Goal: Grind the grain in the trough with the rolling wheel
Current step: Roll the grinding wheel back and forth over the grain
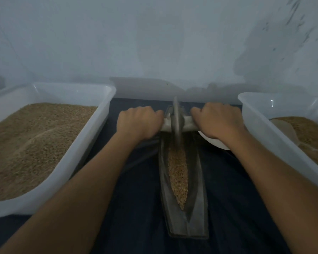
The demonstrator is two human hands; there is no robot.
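Along trough [182,213], golden coarse grain [178,173]

wheel [176,123]: blurred; its rim has no sharp edge, and its lower part is lost among the grain [178,173].
handle [188,123]: both ends hidden inside the left hand [139,123] and the right hand [218,121]; only the short pale stretches beside the wheel show.
fingers: curled under on both hands, fingertips out of sight.
trough [198,217]: far end covered by the wheel and handle.
white bowl [217,143]: mostly hidden under the right wrist; only a curved piece of rim shows.
left tub [106,92]: cut off by the left edge.
right tub [246,99]: cut off by the right edge; a pale rounded thing [285,129] lying in it is too unclear to name.
forearms: run out of the bottom edge.
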